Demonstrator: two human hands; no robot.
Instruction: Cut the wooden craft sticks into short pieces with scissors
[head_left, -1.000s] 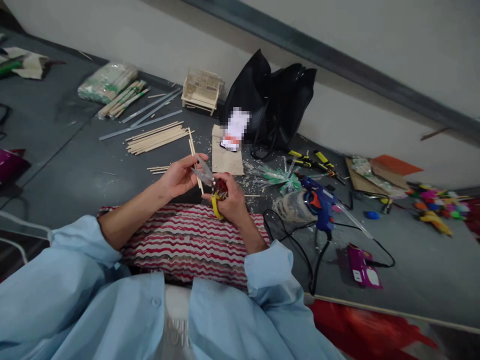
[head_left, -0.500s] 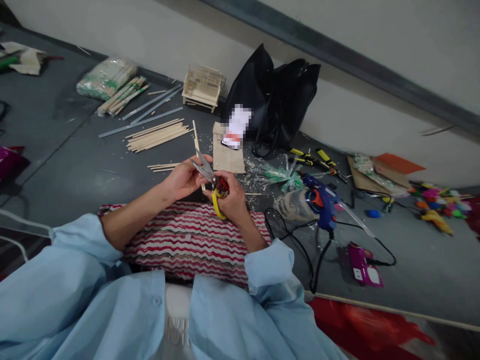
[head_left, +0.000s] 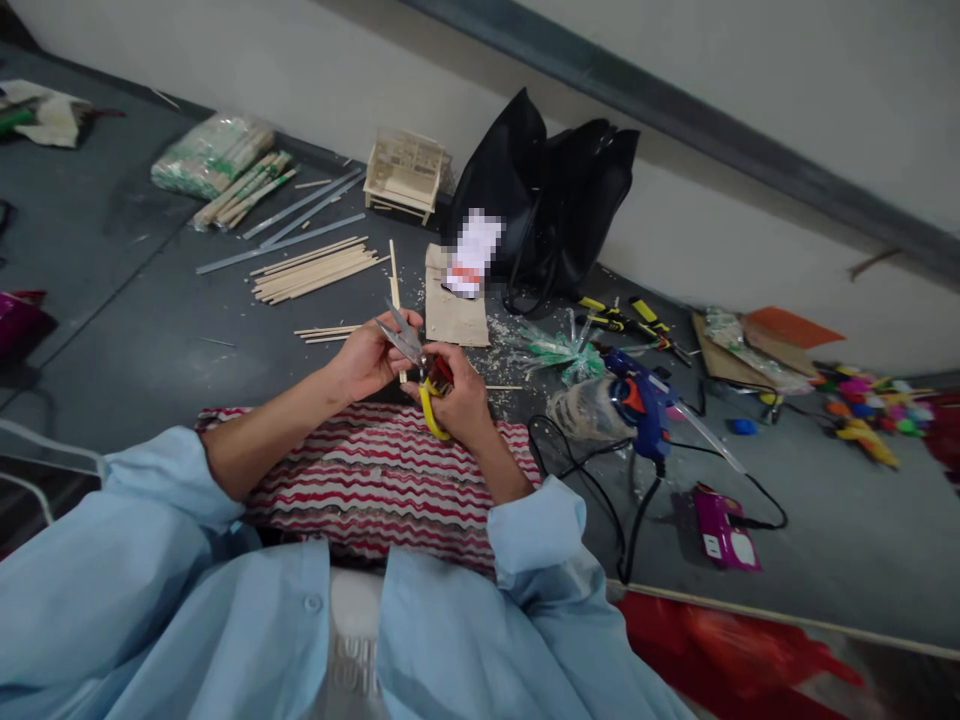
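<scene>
One stick, thin and pale, stands nearly upright over the floor, just above my lap. Left hand has its fingers pinched shut on the stick's lower part. One pair of snips, yellow-handled, is in the right hand, with the fingers wrapped tight round the handles. The blades are up against the stick, but I cannot tell whether they are parted.

One striped cloth lies over my knees, below both hands. Beyond the hands lies one loose pile of sticks, too many to count, with three grey strips behind it. One small wooden model and one black bag stand against the wall. To the right are one blue glue gun, two yellow-handled pliers and one pink box.

The floor is dark grey with pale chips scattered near the bag. The wall is off-white and carries one grey band.
</scene>
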